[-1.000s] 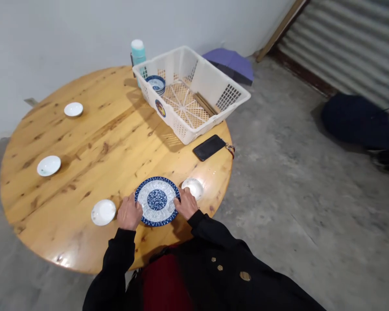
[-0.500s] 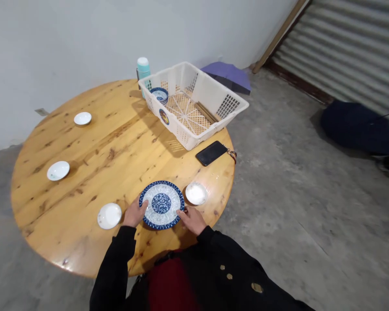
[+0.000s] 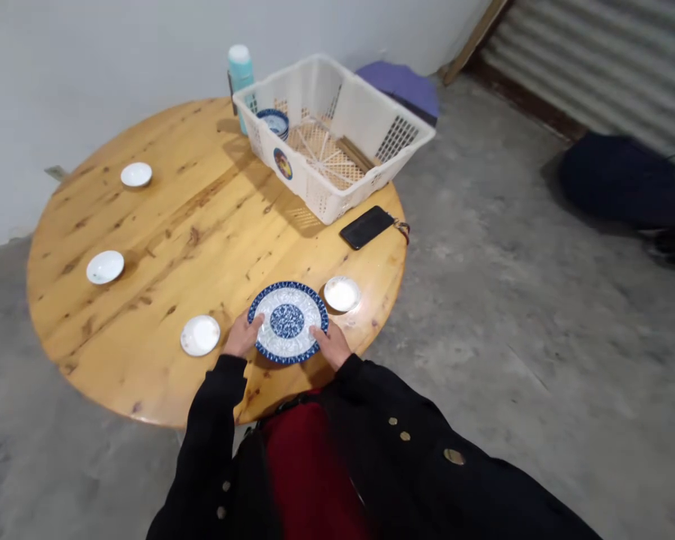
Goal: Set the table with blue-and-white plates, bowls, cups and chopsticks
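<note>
A blue-and-white patterned plate (image 3: 286, 321) is held level between my two hands, low over the near part of the round table. My left hand (image 3: 241, 335) grips its left rim, thumb on top. On the opposite rim, my right hand (image 3: 333, 346) holds it the same way, with the fingers hidden underneath. Just left of my left hand lies a small white dish (image 3: 200, 335). Another small white dish (image 3: 342, 293) sits right of the plate, beyond my right hand.
Two more white dishes (image 3: 106, 267) stand on the table's left side. At the back, a white plastic basket (image 3: 337, 201) contains blue-and-white bowls (image 3: 274, 122) and brown sticks (image 3: 355, 154). A turquoise bottle (image 3: 240, 75) stands beside it. A black phone (image 3: 367, 227) lies near the right edge.
My view has tilted down slightly, so everything sits higher in the picture. Both hands keep their hold on the plate, which looks a little closer to me.
</note>
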Motion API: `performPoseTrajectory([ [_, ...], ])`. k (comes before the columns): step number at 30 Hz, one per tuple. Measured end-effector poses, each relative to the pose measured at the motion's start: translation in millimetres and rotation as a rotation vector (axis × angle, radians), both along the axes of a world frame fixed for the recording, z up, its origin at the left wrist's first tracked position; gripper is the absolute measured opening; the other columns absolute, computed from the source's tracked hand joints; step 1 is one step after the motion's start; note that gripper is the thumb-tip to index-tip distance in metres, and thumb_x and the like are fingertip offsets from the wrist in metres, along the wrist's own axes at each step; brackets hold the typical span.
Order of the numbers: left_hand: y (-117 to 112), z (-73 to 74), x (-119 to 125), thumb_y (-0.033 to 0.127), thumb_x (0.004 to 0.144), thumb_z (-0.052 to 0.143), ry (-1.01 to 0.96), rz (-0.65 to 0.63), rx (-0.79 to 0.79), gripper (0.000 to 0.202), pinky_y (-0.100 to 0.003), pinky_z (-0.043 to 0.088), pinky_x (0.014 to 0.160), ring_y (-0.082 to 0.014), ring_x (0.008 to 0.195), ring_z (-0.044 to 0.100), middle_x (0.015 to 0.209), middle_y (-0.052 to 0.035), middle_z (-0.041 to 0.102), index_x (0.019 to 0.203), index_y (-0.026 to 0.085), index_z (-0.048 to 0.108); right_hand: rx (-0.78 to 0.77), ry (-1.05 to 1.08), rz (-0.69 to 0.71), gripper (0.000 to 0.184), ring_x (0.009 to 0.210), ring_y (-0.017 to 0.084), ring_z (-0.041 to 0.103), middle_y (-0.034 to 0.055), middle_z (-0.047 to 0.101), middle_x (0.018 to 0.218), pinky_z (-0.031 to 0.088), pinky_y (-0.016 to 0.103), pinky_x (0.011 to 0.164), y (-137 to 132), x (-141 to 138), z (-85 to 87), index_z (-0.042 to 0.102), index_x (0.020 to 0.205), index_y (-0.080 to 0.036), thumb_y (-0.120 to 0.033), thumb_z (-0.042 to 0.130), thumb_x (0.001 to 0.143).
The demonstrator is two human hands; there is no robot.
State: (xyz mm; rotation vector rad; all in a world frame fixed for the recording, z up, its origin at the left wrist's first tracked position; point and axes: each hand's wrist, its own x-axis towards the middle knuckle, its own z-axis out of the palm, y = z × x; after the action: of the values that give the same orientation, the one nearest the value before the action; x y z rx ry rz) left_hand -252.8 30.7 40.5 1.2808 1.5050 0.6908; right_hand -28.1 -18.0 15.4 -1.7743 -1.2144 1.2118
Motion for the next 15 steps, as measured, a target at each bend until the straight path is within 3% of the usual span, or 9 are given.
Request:
performPoseTrajectory([
  [5, -24.6, 16.1, -3.8, 0.065, 0.083, 0.054, -0.075, -0.012, -0.023, 0.068, -0.046, 0.050, 0.104, -0.0323, 0.117, 0.065, 0.117, -0.0165, 0.072, 0.122, 0.010, 0.062, 0.034, -0.081, 0.035, 0.028, 0.093, 0.025, 0.067, 0.0087, 0.072, 0.093, 0.053, 0.036, 0.084, -27.2, 1.4, 18.2, 0.064, 0.103, -0.018, -0.038, 0.051, 0.088],
  [9, -34.1, 32.0, 4.2, 0.069, 0.079, 0.060, -0.087, 0.001, -0.061, 0.073, -0.046, 0.050, 0.104, -0.0341, 0.120, 0.063, 0.118, -0.0174, 0.072, 0.121, 0.010, 0.063, 0.048, -0.093, 0.043, 0.026, 0.094, 0.026, 0.067, 0.0078, 0.071, 0.093, 0.053, 0.037, 0.085, -35.2, 12.3, 36.0, 0.064, 0.105, -0.020, -0.036, 0.051, 0.089],
  [12, -34.0, 48.4, 22.8, 0.069, 0.079, 0.059, -0.053, -0.010, -0.035, 0.072, -0.047, 0.049, 0.104, -0.0342, 0.116, 0.065, 0.119, -0.0171, 0.071, 0.120, 0.010, 0.063, 0.095, -0.030, 0.045, 0.027, 0.093, 0.026, 0.067, 0.0070, 0.071, 0.090, 0.053, 0.038, 0.085, -35.0, 30.3, 46.7, 0.065, 0.104, -0.020, -0.038, 0.051, 0.089],
  [15, -31.3, 62.8, 56.5, 0.069, 0.080, 0.056, -0.004, -0.019, 0.020, 0.069, -0.047, 0.049, 0.104, -0.0333, 0.113, 0.065, 0.119, -0.0156, 0.071, 0.118, 0.012, 0.064, 0.168, 0.068, 0.030, 0.031, 0.090, 0.026, 0.067, 0.0063, 0.072, 0.089, 0.054, 0.038, 0.083, -32.4, 62.2, 52.8, 0.067, 0.101, -0.020, -0.044, 0.052, 0.089],
])
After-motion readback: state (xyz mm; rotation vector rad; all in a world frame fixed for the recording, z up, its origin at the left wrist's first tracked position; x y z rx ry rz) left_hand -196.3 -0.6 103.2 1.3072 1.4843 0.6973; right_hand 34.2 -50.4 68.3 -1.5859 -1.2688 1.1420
